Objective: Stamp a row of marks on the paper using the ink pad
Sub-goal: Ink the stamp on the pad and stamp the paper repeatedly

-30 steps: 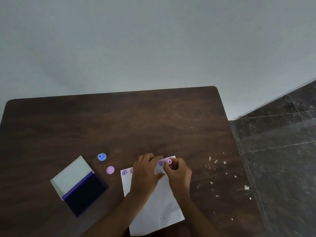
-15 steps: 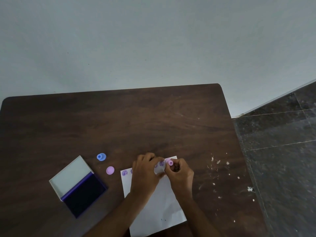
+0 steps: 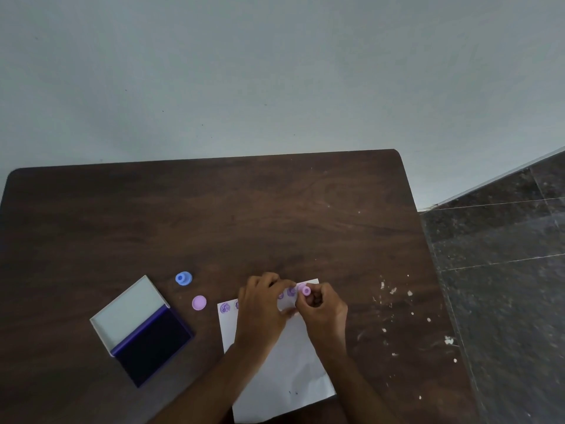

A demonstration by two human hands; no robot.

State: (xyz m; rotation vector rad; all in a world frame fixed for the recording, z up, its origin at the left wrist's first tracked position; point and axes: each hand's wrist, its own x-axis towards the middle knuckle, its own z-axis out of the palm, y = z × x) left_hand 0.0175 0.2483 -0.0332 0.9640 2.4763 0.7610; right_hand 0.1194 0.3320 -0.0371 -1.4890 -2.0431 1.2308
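A white sheet of paper point(image 3: 284, 381) lies on the dark wooden table point(image 3: 214, 215), with a row of purple marks point(image 3: 225, 308) along its top edge. My left hand point(image 3: 263, 304) rests flat on the paper and hides the middle marks. My right hand point(image 3: 324, 310) pinches a small pink stamp point(image 3: 306, 290) at the paper's top right corner. The open ink pad point(image 3: 153, 341) with its dark blue pad and white lid lies to the left of the paper.
A blue stamp point(image 3: 183, 278) and a pink round cap point(image 3: 199, 302) lie between the ink pad and the paper. White specks point(image 3: 394, 290) dot the table's right side. Beyond the right edge is dark tiled floor point(image 3: 504, 270).
My right hand has shifted the pink stamp slightly to the right along the paper's top edge. My left hand stays on the paper.
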